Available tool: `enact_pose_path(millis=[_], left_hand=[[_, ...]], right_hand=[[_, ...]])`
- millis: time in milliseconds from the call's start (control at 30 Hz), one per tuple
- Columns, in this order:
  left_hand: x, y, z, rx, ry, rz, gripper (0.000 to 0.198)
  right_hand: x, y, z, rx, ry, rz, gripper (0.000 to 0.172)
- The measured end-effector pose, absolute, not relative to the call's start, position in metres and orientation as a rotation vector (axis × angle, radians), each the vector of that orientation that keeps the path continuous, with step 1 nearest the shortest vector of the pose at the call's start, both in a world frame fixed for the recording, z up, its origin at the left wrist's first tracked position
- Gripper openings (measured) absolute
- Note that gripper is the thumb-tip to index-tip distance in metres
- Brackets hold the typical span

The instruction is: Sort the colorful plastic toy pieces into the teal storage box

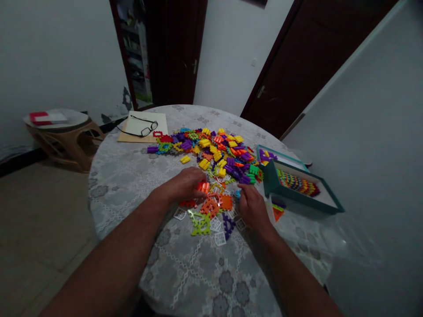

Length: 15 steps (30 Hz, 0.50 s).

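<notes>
My left hand [189,185] is closed at the near side of the pile, its fingers against a ribbed orange building block [204,188]. Across from it, my right hand [253,204] has its fingers curled beside a small blue piece [237,194]; whatever they hold is hidden. Between and below the hands lie flat orange toothed pieces [211,204], a lime-green piece [200,223], a purple toothed piece [228,225] and several white lattice pieces [220,238]. Beyond them spreads a heap of yellow blocks [205,164], purple blocks [236,169] and other coloured pieces.
A teal-edged box [304,200] with rows of coloured pieces stands at the right, near clear plastic wrapping [346,240]. Black-framed glasses [145,130] rest on a pale board [161,121] at the back left. The round table has a patterned cloth [198,273]. A stool [66,141] stands left.
</notes>
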<state>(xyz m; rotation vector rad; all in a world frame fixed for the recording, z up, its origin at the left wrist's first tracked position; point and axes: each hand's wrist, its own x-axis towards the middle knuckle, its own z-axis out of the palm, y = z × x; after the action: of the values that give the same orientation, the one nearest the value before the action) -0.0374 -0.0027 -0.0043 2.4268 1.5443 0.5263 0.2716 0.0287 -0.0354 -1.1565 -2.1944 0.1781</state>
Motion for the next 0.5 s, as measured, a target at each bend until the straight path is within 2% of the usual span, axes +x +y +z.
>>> enact_pose_path(millis=[300,400,500], left_hand=[[-0.033,-0.003,-0.003,2.287,1.589,0.798,0.037],[-0.029,-0.005,-0.002,2.280,1.582,0.825,0.037],[-0.025,-0.006,-0.003,2.300,1.581,0.813,0.036]], right_hand=[[0.254,0.069,-0.021,-1.782,-2.231,-0.131,0.053],[0.251,0.070,-0.025,-1.896,-2.256,-0.169,0.041],[0.252,0.063,-0.027,-1.810,-2.279,-0.184,0.024]])
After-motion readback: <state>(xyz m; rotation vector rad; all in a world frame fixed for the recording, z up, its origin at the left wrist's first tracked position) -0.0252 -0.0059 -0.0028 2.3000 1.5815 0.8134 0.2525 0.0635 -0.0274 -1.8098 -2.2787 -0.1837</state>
